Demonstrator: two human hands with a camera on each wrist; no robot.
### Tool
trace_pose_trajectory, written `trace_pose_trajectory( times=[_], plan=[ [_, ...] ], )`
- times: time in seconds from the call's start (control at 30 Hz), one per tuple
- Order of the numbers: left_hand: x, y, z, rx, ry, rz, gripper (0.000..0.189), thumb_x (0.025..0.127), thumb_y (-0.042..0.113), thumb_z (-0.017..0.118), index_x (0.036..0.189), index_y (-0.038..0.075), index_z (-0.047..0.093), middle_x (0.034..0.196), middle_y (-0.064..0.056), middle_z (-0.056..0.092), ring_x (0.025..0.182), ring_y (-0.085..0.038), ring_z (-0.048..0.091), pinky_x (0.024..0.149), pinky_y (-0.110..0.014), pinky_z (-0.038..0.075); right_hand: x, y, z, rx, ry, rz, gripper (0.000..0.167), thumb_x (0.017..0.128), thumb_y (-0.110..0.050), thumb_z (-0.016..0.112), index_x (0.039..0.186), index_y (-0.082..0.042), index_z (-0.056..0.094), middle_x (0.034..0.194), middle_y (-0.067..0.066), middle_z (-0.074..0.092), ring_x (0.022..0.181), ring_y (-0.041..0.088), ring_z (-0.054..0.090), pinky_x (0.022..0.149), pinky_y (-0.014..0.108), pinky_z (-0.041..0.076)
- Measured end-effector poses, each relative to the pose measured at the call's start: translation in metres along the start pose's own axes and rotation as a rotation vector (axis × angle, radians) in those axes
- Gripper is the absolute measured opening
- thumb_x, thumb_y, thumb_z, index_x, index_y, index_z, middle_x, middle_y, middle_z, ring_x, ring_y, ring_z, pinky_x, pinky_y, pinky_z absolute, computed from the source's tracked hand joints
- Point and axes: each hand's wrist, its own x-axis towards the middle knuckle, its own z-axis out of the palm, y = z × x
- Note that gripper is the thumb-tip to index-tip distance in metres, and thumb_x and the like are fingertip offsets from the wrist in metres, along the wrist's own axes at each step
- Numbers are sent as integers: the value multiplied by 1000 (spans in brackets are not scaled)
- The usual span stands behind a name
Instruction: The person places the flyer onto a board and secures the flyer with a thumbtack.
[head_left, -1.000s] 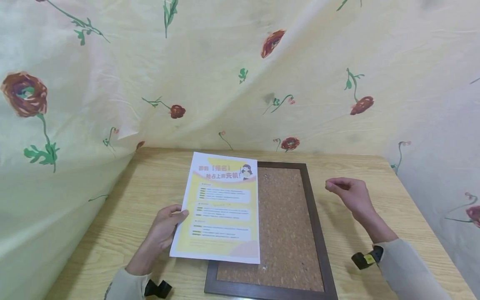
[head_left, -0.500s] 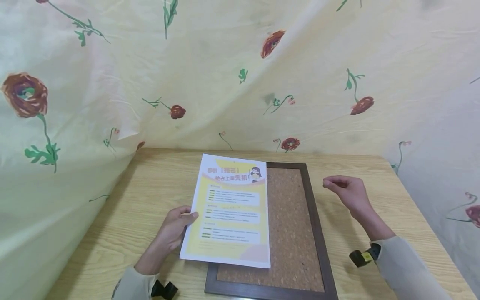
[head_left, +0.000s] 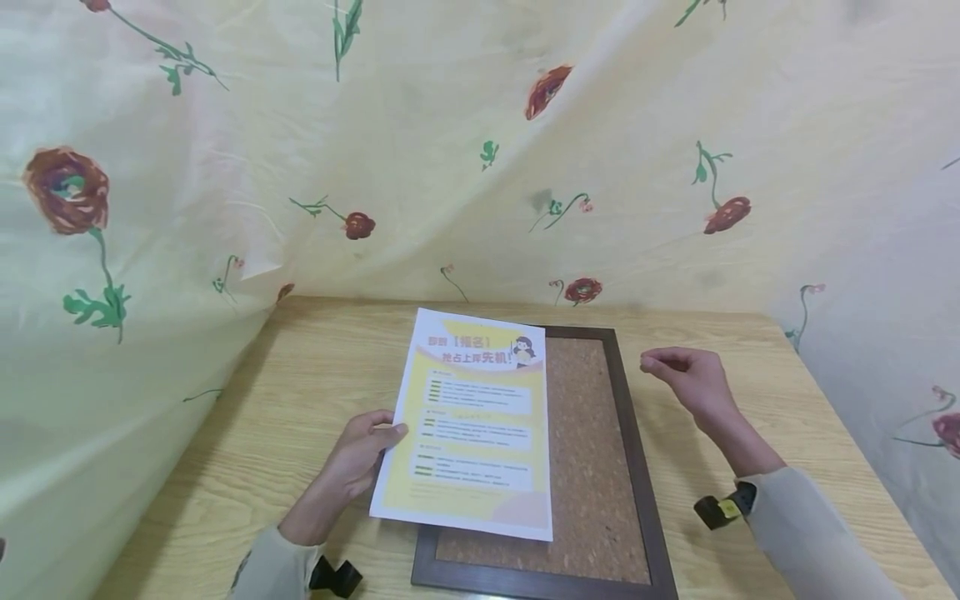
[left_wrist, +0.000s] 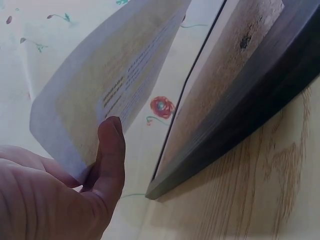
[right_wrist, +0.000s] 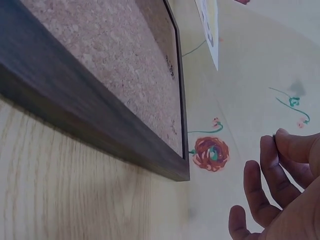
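Observation:
My left hand (head_left: 366, 450) pinches a printed yellow-and-white paper flyer (head_left: 472, 425) by its left edge, thumb on the front. The flyer is raised at a tilt and overlaps the left part of a dark-framed cork board (head_left: 592, 467) in the head view. In the left wrist view the flyer (left_wrist: 100, 80) bends a little, with the thumb (left_wrist: 111, 145) against it. To the right of the board my right hand (head_left: 693, 383) is held in the air, thumb and index fingertips together. A tiny dark speck shows between those fingertips (right_wrist: 282, 142); I cannot tell what it is.
The cork board lies on a light wooden table (head_left: 315, 358), its raised dark frame (right_wrist: 100, 105) standing up from the tabletop. A pale cloth (head_left: 420, 150) with red flowers hangs behind the table and along both sides. Black straps with small boxes sit at both wrists.
The left hand has carried the flyer to the right, so it covers more of the cork board. My right hand has drifted slightly left, fingertips still together.

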Motion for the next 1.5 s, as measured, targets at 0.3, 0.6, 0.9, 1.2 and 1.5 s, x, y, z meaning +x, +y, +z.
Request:
trace_pose_trajectory(
  times=[0.3,0.6,0.9,1.2,1.5],
  plan=[
    [1,-1,7,-1,-69,7,28,100,0,49,122,-17,47,111,-28,67,96,-36,70,79,-44,57,2,-9,4,28,-3,-18,40,100,-24,62,118,11,65,107,19,71,86,-6,60,76,14,48],
    [4,-1,15,43,-74,8,26,100,0,51,121,-16,51,109,-26,68,95,-34,70,78,-40,58,3,-12,6,39,6,-52,37,99,-22,63,116,10,67,107,20,70,89,2,63,78,18,51],
    [9,-2,24,44,-116,11,25,99,-2,50,120,-16,52,109,-27,68,95,-34,70,78,-40,58,6,-16,8,42,5,-47,37,99,-23,63,116,10,67,108,21,69,89,4,64,77,16,50],
    [13,-7,32,50,-152,-5,25,100,-2,49,120,-16,50,110,-27,68,96,-35,70,78,-41,57,8,-20,10,49,4,-46,38,98,-23,64,117,10,66,108,21,70,87,0,63,76,14,49],
    [16,-17,43,61,-170,-25,24,100,-1,50,119,-15,52,113,-26,67,97,-34,70,78,-41,57,11,-25,12,33,9,-53,38,98,-25,64,115,8,68,108,21,70,86,-1,61,76,15,48]
  ],
)
